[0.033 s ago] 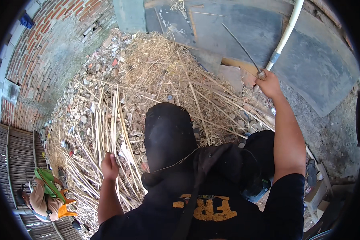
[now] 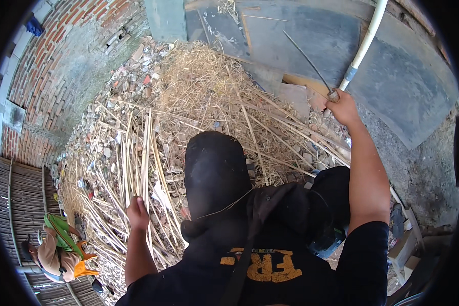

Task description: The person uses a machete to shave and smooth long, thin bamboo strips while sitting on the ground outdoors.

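Note:
My left hand (image 2: 138, 214) is closed round a pale bamboo strip (image 2: 146, 148), which stretches away from my fist over the pile. More long strips (image 2: 122, 163) lie beside and under it. Out to the right, my right hand (image 2: 343, 108) grips the handle of a long, thin-bladed knife (image 2: 308, 60). Its dark blade slants up and left, well apart from the strip. Between my hands are my legs in dark cloth (image 2: 214, 163), which hide part of the ground.
Straw-like shavings (image 2: 199, 76) and rubble (image 2: 107, 137) cover the ground ahead. A white pipe (image 2: 366, 43) rises near my right hand, by grey panels (image 2: 311, 30). A brick wall (image 2: 46, 86) stands at left. Another person (image 2: 51, 252) sits at far left near an orange chair (image 2: 84, 268).
My left hand has shifted very slightly to the left. My right hand and the knife have stayed in place.

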The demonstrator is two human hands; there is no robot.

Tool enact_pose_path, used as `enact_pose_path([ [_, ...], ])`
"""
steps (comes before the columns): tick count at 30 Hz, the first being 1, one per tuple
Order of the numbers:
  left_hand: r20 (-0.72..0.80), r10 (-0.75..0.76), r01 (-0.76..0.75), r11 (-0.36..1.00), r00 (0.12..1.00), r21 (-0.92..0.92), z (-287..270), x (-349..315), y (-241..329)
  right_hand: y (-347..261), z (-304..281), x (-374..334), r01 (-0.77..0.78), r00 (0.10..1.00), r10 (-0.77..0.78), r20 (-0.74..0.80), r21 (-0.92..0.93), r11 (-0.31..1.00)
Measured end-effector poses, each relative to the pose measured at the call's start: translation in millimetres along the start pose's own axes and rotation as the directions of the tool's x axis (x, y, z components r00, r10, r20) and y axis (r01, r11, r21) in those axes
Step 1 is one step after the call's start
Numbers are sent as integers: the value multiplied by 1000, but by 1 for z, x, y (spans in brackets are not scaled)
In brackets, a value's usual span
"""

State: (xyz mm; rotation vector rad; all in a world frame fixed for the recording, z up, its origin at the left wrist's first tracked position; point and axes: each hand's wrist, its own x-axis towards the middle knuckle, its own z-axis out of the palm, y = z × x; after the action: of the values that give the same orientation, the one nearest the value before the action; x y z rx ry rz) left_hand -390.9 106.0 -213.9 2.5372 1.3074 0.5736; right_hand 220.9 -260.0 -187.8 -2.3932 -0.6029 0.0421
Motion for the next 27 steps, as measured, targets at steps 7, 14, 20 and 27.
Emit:
enact_pose_path([
  [7,-207,-404,443,669,891,597,-7,-47,-114,-8,2,-2,11,999,-8,51,-74,997],
  [14,658,-723,833,485,210,266,27,-117,-153,-7,4,-1,-7,996,15,92,-85,996],
  [20,769,-639,810,466,28,357,67,-165,-142,-14,-2,-4,24,998,-18,65,-89,996],
  [27,787,-585,766,592,196,249,92,-130,-126,-28,-25,-9,8,1000,-5,31,-116,993],
])
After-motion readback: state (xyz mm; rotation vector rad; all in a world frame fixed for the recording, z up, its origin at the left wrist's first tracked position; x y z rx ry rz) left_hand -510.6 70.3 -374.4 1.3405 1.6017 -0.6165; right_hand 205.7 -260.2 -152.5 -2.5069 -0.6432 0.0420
